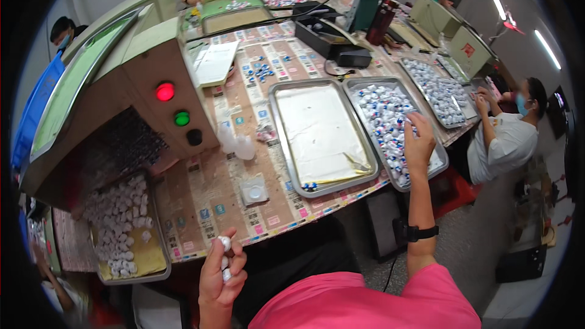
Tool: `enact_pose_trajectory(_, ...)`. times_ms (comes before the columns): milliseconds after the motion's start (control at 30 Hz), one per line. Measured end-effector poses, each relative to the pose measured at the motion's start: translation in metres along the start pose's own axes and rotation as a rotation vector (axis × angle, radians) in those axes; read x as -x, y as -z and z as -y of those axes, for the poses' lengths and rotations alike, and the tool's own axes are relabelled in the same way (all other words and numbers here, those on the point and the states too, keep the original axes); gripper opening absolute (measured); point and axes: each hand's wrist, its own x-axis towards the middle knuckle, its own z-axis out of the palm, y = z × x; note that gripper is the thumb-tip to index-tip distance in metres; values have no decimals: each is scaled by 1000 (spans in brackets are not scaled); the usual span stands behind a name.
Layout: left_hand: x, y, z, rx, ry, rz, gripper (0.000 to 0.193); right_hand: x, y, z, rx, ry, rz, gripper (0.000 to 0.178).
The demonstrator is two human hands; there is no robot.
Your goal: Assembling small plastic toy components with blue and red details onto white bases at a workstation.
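My left hand (pixel 220 277) is raised in front of the table's near edge, its fingers curled around small white rounded pieces (pixel 225 243). One piece sits between thumb and fingertip, others lower in the fingers. Over the right metal tray (pixel 440 164) is my right hand (pixel 418 146), fingertips drawn together; what they hold, if anything, I cannot make out. Many small white pieces with blue and red parts (pixel 385 116) fill that tray. Left of it lies a second metal tray (pixel 311 128), lined with white, with a few blue-and-white pieces (pixel 310 186) at its near left corner.
A beige machine (pixel 137 73) with red and green lights stands left, above a tray of white pieces (pixel 125 207). A clear plastic bottle (pixel 244 147), a notebook (pixel 216 64) and a black box (pixel 323 39) are on the table. Other people work at the far side and right (pixel 503 140).
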Motion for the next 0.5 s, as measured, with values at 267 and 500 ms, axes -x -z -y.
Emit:
enact_pose_trajectory(267,1,0,5,41,-16,47,36,57,-12,119,-512,99,581,17)
enact_pose_trajectory(500,20,1,0,154,-63,-37,34,63,-14,152,-379,243,924,11)
